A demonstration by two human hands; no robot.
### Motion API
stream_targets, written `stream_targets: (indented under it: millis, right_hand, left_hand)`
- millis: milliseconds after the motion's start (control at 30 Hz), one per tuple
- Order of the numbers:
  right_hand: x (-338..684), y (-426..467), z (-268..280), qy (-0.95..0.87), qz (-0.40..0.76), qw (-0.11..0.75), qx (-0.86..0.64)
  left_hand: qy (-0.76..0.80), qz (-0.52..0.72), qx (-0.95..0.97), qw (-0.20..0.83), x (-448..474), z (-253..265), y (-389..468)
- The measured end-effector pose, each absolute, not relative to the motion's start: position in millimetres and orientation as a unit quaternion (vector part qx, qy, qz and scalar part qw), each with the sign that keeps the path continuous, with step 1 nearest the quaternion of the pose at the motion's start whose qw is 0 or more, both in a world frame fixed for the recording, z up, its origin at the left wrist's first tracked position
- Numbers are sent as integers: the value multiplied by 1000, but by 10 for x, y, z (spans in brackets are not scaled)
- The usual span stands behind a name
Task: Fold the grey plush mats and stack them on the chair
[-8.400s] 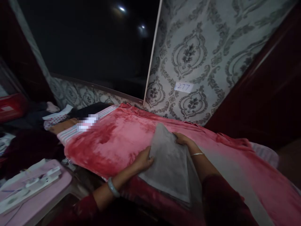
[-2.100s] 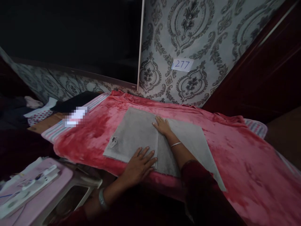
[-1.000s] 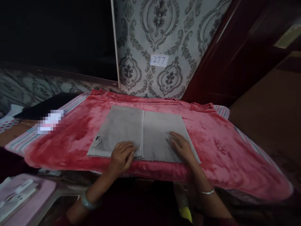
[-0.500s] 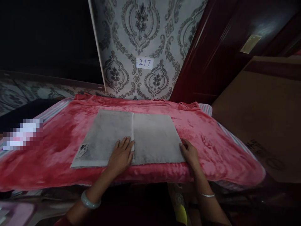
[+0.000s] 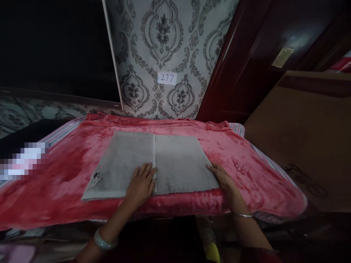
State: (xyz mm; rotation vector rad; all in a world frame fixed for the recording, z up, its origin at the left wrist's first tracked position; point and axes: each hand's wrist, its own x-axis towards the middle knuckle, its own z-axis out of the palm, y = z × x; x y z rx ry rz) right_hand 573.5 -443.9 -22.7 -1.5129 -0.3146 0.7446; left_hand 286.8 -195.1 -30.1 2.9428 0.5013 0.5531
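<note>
A flat grey cloth (image 5: 181, 160) lies on the red plush blanket (image 5: 65, 164), with a pale seam or fold line running down its middle. A small dark-and-white patch marks its lower left corner. My left hand (image 5: 141, 184) rests palm down on it, just left of that line, fingers stretched out. At the cloth's right edge, my right hand (image 5: 221, 177) has its fingertips closed on the border; the fingers beneath are partly hidden. Each wrist wears a bracelet.
A large cardboard box (image 5: 307, 138) stands at the right, beside a dark red door (image 5: 246, 54). A black screen (image 5: 55, 47) fills the upper left. On the patterned wall is a paper label (image 5: 167, 78) reading 277. A striped sheet (image 5: 64, 132) shows under the blanket.
My right hand has shifted slightly at the cloth's right edge, its fingertips now drawn together there. My left hand stays flat in place. The view has tilted up a little.
</note>
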Motion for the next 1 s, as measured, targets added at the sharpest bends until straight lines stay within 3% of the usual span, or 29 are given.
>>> stream_targets:
  millis: [200, 367, 567, 800, 1000]
  right_hand:
    - [5658, -4365, -101, -102, 385, 684, -611]
    - [5586, -3883, 183, -116, 359, 724, -577]
    - [4953, -2801, 645, -266, 360, 725, -523]
    - [3957, -2019, 444, -367, 506, 576, -527]
    - [3899, -2235, 256, -364, 525, 570, -516]
  left_hand:
    - [139, 241, 938, 207, 2805, -339, -1863]
    - [158, 316, 784, 510, 2735, -300, -1764]
    - [174, 390, 395, 813, 2703, -217, -1599]
    - [184, 379, 179, 889, 2555, -172, -1455]
    - [215, 334, 149, 906, 2477, -245, -1382]
